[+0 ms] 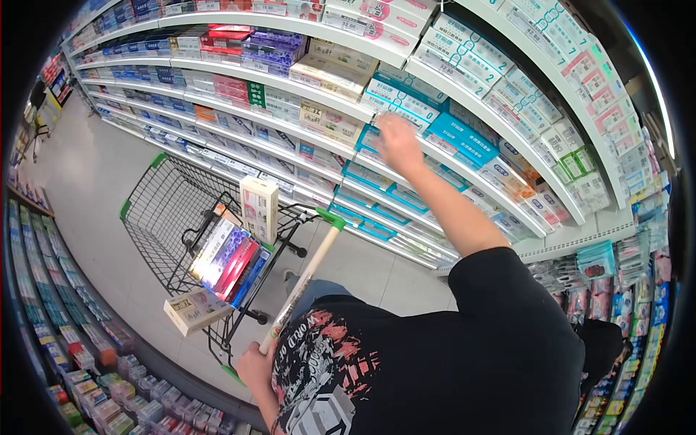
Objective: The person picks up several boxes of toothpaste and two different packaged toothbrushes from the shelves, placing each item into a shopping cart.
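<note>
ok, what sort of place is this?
Looks like a store aisle, probably a supermarket: a wire shopping cart, tiered shelves packed with boxed goods, and price labels along the edges.

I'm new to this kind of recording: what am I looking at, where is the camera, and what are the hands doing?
There is no machine here, just a person using two bare hands. The single round, curved picture comes from a camera worn on the head, looking forward and down past a black T-shirt. The left hand grips the handle of a shopping cart. In it are cream, purple, red and blue boxes. The right hand reaches to teal-and-white boxes on the store shelves; it is blurred, so I cannot tell whether it touches or holds one.
</note>
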Motion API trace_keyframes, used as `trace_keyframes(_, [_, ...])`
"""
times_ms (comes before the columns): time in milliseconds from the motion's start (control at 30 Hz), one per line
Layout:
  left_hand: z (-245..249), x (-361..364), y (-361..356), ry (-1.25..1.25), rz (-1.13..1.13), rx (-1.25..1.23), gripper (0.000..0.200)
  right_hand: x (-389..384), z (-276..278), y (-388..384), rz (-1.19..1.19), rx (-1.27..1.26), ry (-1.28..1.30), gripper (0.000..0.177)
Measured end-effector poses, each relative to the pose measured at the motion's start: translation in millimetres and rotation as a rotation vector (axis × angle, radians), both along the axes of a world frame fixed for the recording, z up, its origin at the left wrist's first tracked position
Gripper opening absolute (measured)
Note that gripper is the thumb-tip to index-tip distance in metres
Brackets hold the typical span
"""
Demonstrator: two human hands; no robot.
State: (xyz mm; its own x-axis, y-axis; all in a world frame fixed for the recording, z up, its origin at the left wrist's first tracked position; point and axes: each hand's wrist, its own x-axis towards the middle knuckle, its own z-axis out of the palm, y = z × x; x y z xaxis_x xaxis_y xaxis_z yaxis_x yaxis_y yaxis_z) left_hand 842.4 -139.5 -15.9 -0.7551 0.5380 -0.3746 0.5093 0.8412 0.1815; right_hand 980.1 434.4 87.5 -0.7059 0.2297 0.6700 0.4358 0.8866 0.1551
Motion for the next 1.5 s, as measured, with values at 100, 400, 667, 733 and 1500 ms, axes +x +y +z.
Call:
trace_keyframes(100, [-12.5,3.8,-7.5,-0.017,0.019,0.014,0.070,11.5,24.7,49.8,-0.361,0.035,-0.082,0.068])
trace_keyframes(400, [2.7,6.2,-8.7,-0.117,0.055,0.045,0.073,29.7,8.0,93.7,-0.624,0.028,-0.133,0.063])
trace_keyframes(667, [13.0,12.7,-0.7,-0.086,0.059,0.052,0.073,30.7,13.5,117.0,-0.667,-0.092,-0.175,0.055])
trace_keyframes(733, [11.3,16.6,-1.9,-0.058,0.042,0.054,0.072,36.1,8.5,143.0,-0.725,-0.068,-0.318,0.046])
trace_keyframes(1500, [11.4,6.5,-7.1,-0.197,0.047,0.056,0.077,19.8,5.6,47.2,0.006,-0.053,-0.137,0.056])
